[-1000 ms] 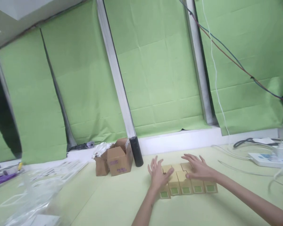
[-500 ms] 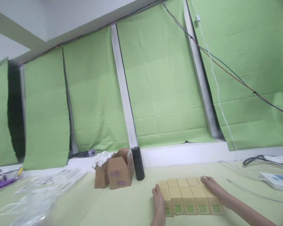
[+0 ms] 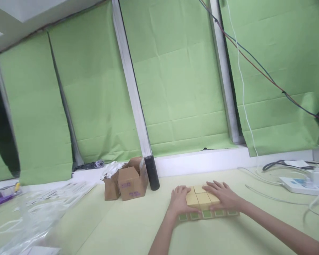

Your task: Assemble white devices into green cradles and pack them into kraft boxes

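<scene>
A block of small yellow cardboard boxes (image 3: 204,202), with green squares on their front ends, sits on the table in two rows pushed close together. Across its left part lies my left hand (image 3: 178,199), fingers spread over the top and thumb along the front edge. My right hand (image 3: 224,195) rests on the right part in the same way, its fingers apart and pointing left. Both palms hide the outer boxes; the middle tops and several green ends show between and below them.
Left of the boxes stand a black cylinder (image 3: 152,173) and an open brown carton (image 3: 133,184). Clear plastic bags (image 3: 23,226) and white flat pieces lie at far left. On the right are a white power strip (image 3: 295,184) and loose cables (image 3: 271,197).
My hands have moved from the outer sides of the box block onto its top, with fingers spread. The view has shifted slightly right and down.
</scene>
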Motion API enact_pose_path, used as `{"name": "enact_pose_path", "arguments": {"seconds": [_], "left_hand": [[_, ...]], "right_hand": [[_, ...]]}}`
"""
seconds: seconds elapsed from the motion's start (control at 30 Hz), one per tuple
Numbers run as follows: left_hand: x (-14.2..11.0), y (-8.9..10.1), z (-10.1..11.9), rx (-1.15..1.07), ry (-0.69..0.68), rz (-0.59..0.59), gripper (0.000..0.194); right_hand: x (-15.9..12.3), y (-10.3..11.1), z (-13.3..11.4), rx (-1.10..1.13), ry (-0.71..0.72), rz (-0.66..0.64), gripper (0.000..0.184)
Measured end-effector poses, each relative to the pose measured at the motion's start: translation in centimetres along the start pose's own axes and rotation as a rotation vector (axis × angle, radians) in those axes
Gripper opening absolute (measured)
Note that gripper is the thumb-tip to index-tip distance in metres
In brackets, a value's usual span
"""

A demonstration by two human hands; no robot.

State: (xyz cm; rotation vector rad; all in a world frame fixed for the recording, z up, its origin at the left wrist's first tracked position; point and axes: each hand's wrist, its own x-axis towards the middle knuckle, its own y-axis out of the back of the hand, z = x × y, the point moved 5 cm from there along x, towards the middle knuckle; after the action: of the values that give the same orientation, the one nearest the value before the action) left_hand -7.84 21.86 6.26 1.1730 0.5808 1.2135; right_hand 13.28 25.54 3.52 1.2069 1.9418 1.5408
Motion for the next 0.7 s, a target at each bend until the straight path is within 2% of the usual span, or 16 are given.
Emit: {"name": "enact_pose_path", "arguments": {"seconds": [0.1, 0.2, 0.27, 0.33, 0.43, 0.5, 0.57, 0.7], "left_hand": [[1.0, -0.6, -0.2, 0.027, 0.005, 0.009, 0.075], [1.6, -0.6, -0.4, 0.011, 0.008, 0.012, 0.047], [1.7, 0.0, -0.5, -0.011, 0.032, 0.055, 0.041], [1.1, 0.8, -0.6, -0.026, 0.087, 0.145, 0.044], [-1.4, 1.6, -1.0, -0.029, 0.157, 0.247, 0.053], [-4.0, 1.3, -1.1, -0.026, 0.147, 0.236, 0.065], [-6.6, 0.6, -1.2, -0.028, 0.121, 0.199, 0.072], [-10.3, -0.9, -1.0, -0.045, 0.086, 0.157, 0.045]], "right_hand": [[0.5, -0.4, 0.3, -0.055, -0.007, 0.009, 0.083], [0.6, -0.2, 0.5, -0.074, -0.004, -0.002, 0.082], [0.5, 0.5, 0.2, -0.07, 0.008, 0.003, 0.08], [0.2, 1.6, -0.5, -0.058, 0.011, 0.045, 0.072], [-1.0, 3.1, -2.3, -0.033, 0.011, 0.148, 0.056], [-2.5, 3.1, -4.1, -0.011, 0.029, 0.195, 0.048], [-4.2, 2.0, -6.1, 0.018, 0.051, 0.214, 0.042], [-7.5, -2.0, -9.8, 0.228, 0.043, 0.16, 0.042]]}}
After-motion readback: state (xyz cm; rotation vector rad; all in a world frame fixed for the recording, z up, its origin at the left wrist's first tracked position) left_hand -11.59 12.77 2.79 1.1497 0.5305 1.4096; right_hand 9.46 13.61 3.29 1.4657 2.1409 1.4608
